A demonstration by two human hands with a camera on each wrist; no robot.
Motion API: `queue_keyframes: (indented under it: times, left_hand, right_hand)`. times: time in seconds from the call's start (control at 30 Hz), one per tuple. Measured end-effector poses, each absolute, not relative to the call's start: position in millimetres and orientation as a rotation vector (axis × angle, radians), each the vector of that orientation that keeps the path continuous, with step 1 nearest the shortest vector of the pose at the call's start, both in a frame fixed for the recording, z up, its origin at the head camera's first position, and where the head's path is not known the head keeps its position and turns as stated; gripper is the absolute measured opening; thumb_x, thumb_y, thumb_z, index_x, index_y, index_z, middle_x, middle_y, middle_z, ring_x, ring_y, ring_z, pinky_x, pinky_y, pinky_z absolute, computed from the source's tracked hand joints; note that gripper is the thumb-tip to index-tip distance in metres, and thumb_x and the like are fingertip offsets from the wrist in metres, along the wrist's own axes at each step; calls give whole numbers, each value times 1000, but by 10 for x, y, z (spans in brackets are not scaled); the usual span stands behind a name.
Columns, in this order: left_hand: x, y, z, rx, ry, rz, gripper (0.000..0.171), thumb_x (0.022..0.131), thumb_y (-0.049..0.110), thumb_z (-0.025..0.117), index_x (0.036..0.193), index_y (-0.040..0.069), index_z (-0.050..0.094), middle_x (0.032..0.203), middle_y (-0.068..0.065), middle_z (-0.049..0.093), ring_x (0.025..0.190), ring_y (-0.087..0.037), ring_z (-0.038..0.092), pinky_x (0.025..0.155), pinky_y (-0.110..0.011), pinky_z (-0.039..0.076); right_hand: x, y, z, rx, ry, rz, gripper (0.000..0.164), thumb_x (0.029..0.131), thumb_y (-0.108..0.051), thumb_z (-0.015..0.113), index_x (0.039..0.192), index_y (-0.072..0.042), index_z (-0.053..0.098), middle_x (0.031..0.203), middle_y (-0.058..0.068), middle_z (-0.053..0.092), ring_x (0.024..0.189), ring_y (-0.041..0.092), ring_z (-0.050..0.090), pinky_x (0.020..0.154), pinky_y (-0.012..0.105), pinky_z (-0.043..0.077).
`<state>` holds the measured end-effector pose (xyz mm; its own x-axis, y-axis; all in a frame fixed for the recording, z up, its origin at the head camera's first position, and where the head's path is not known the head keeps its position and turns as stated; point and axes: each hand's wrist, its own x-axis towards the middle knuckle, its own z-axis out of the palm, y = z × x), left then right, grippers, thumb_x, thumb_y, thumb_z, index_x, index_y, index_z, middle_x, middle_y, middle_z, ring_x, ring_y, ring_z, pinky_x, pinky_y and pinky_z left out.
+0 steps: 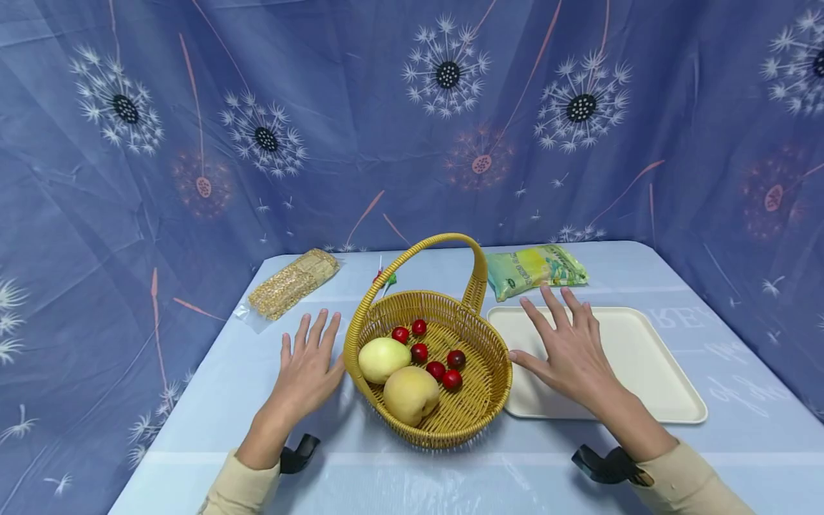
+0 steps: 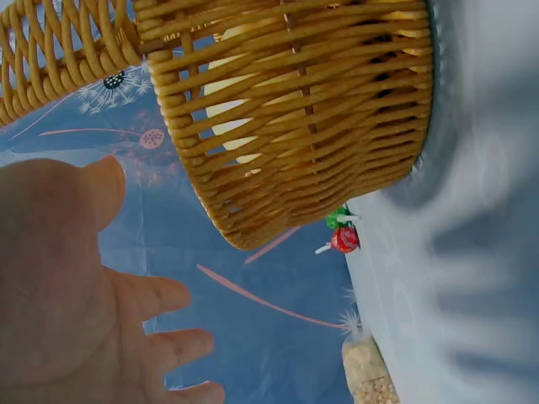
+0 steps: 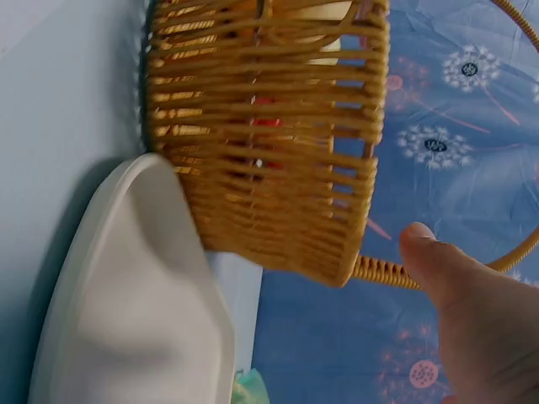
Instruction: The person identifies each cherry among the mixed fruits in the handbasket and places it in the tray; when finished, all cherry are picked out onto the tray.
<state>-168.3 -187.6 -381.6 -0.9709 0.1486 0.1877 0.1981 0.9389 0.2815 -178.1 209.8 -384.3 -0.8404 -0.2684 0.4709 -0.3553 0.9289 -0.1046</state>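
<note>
A yellow wicker basket [image 1: 473, 411] with a tall arched handle stands mid-table. Inside it lie a pale yellow-green fruit [image 1: 384, 360], a peach [image 1: 410, 395] and several dark red cherries [image 1: 453, 380]. My left hand [image 1: 309, 372] is spread beside the basket's left side, thumb near the rim, holding nothing. On the other side my right hand [image 1: 573, 357] hovers with fingers apart over the left part of a cream tray [image 1: 656, 365], its thumb near the basket rim. Both wrist views show the woven basket wall [image 2: 303, 126] close to each thumb, the palms bare.
At the back left lies a clear bag of grain or oats [image 1: 292, 284]. Behind the basket are a red and a green lollipop [image 1: 390, 280], partly hidden by the handle. A green and yellow packet [image 1: 537, 270] lies behind the tray. A blue dandelion-print cloth [image 1: 360, 107] hangs around the table.
</note>
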Motion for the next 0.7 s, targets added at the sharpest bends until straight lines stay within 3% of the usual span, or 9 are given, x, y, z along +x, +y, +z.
queue_keyframes:
  times: [0.23, 0.7]
  left_hand:
    - [-1688, -1846, -3800, -287, -2916, -522, 65, 98, 44, 42, 151, 13, 21, 157, -13, 18, 146, -38, 7, 113, -64, 7]
    - [-1759, -1833, -3808, -343, -2874, -694, 66, 95, 42, 51, 150, 14, 27, 155, -13, 27, 144, -37, 17, 110, -63, 18]
  right_hand:
    - [-1778, 1999, -3785, 521, -2566, 301, 83, 76, -57, 68, 142, -17, 41, 150, 18, 32, 137, 43, 24, 103, 67, 21]
    - [-1784, 1746, -3677, 668, -2556, 419, 75, 78, -52, 69, 140, -16, 45, 145, 15, 40, 131, 38, 32, 98, 63, 28]
